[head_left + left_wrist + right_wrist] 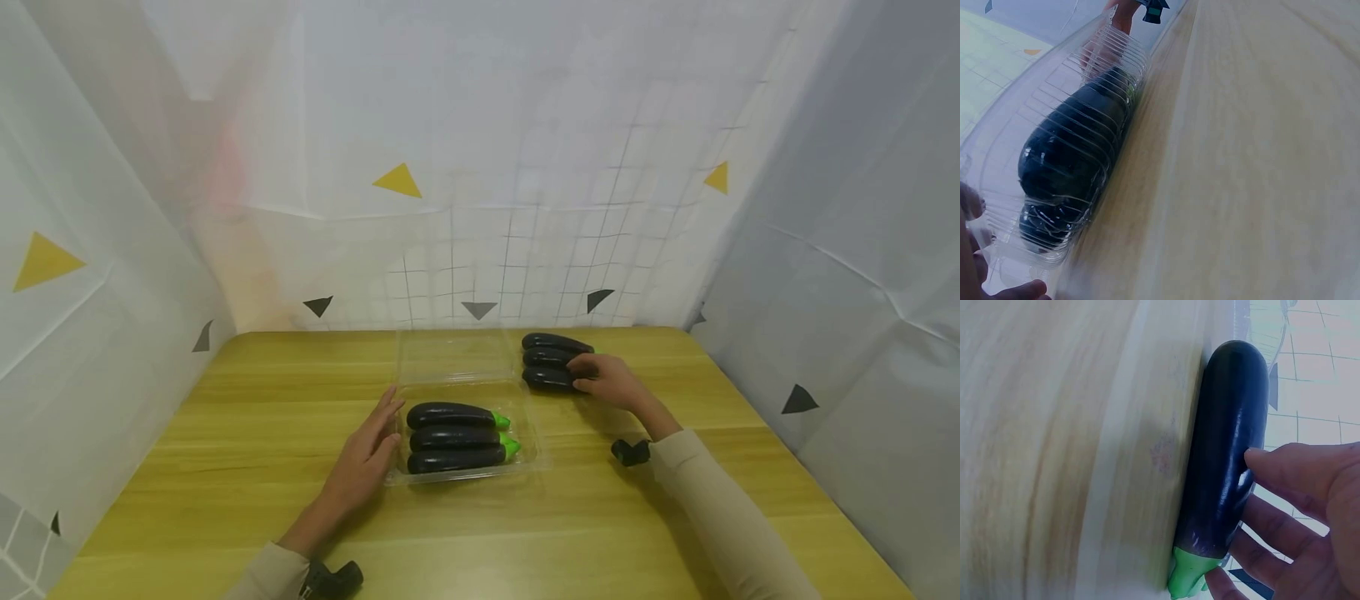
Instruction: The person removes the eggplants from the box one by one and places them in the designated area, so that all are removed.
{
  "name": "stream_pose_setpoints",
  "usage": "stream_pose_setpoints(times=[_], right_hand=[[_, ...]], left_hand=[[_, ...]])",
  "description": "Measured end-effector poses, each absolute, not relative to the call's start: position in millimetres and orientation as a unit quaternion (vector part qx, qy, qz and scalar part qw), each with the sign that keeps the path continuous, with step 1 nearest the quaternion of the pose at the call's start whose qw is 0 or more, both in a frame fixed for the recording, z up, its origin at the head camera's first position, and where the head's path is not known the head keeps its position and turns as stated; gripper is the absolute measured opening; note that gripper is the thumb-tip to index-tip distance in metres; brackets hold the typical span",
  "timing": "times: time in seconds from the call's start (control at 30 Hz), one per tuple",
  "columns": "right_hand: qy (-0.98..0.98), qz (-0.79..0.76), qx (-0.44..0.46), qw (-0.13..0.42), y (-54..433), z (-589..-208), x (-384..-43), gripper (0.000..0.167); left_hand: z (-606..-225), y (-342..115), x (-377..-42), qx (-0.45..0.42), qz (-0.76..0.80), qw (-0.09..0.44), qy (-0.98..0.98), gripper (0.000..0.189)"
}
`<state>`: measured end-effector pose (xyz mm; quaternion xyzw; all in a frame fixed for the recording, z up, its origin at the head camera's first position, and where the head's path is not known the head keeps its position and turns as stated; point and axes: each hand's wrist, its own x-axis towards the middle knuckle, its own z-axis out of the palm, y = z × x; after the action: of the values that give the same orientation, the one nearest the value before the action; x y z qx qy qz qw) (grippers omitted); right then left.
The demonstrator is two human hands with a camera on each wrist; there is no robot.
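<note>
A clear plastic clamshell tray [528,467] sits mid-table with its lid [453,358] folded open at the back. Three dark eggplants [453,437] with green stems lie side by side in it. My left hand [375,442] rests straight-fingered against the tray's left side, and its fingertips [1016,290] show beside the ribbed tray wall [997,144] around an eggplant [1072,162]. Three more eggplants [547,360] lie on the table to the right of the lid. My right hand [603,382] grips the nearest one [1229,444] near its stem end, thumb on one side and fingers on the other.
The wooden table [225,433] is boxed in by white sheet walls [480,208] on the left, back and right. Bare tabletop lies to the left of the tray and along the near edge.
</note>
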<state>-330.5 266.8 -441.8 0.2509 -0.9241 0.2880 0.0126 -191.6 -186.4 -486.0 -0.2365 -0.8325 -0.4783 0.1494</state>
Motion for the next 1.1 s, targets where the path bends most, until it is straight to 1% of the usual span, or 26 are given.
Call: stream_pose_setpoints(times=[0.17,0.5,0.77,1.1], right_hand=[[-0.926,0.282,0.248,0.020,264.9,-441.2,-328.0,0.030],[-0.923,0.286,0.257,0.030,266.5,-443.4,-329.5,0.030],[-0.923,0.282,0.257,0.052,266.1,-448.1,-330.9,0.029],[-0.924,0.285,0.248,0.063,266.3,-450.1,-332.9,0.028]], left_hand=[[-487.5,-186.2,-191.9,-0.238,-0.475,0.158,-0.832,0.054],[-484.8,-185.4,-190.4,-0.234,-0.479,0.147,-0.833,0.054],[-482.9,-185.1,-190.1,-0.232,-0.477,0.144,-0.835,0.055],[-484.3,-185.4,-190.9,-0.236,-0.471,0.160,-0.834,0.054]])
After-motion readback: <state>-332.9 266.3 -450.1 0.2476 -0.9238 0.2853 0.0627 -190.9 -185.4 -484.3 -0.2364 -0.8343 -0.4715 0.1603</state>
